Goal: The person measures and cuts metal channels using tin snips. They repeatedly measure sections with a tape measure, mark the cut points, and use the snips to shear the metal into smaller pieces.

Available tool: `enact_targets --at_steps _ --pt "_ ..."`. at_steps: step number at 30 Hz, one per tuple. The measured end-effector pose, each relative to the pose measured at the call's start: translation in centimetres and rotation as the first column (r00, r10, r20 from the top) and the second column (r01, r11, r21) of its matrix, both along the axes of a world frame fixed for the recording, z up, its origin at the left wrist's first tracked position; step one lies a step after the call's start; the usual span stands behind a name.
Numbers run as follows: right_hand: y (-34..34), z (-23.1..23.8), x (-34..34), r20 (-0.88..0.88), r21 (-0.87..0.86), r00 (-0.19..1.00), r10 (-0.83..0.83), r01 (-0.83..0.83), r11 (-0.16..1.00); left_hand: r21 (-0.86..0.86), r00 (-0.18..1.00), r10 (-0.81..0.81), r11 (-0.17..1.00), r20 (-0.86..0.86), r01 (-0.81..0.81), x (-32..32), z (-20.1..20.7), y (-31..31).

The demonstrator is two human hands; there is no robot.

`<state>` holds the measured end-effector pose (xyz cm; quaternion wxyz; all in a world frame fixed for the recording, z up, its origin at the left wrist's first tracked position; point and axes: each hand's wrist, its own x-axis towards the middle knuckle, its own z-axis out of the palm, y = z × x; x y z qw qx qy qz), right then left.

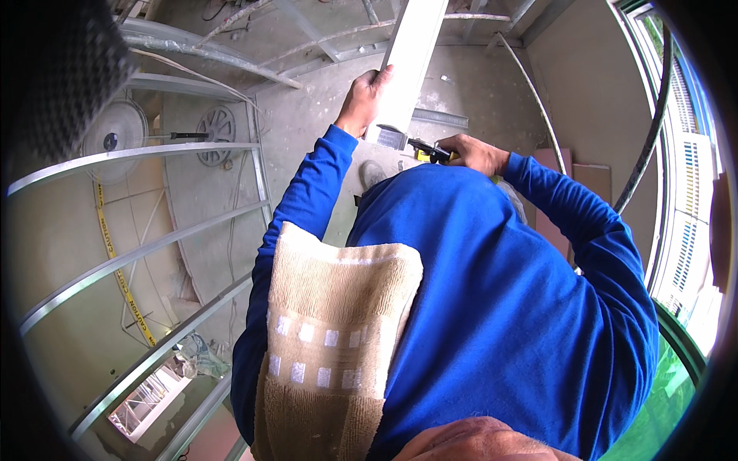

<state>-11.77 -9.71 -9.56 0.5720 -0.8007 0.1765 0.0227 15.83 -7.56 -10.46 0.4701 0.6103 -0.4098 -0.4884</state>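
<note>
My left hand [363,101] is closed around the side of a long white metal profile [415,54] with a boxy section. The profile slants away from me toward the top of the view, and its near end shows a grey open channel [388,138]. Beside that end, my right hand [470,154] grips a yellow-and-black hand tool [432,152], whose exact kind I cannot make out. The tool's dark tip points left and comes close to the profile's end. I cannot tell whether they touch.
Metal studs [138,265] form a frame on my left. Behind it stand a round fan [115,140] and yellow caution tape [115,253]. A short metal channel [440,117] lies on the concrete floor [477,84]. A window [688,200] is at right. A tan towel [338,307] hangs over my left shoulder.
</note>
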Motion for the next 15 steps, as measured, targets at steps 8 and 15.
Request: enact_targets --at_steps 8,15 --pt "0.4 -0.4 0.4 -0.012 0.063 0.998 -0.055 0.055 0.996 0.036 0.998 -0.008 0.999 -0.070 0.011 0.0 0.7 -0.3" --pt "1.1 -0.3 0.2 0.011 0.082 0.994 -0.106 0.104 0.991 0.138 0.994 -0.038 0.989 -0.103 0.052 0.2 1.3 -0.2"
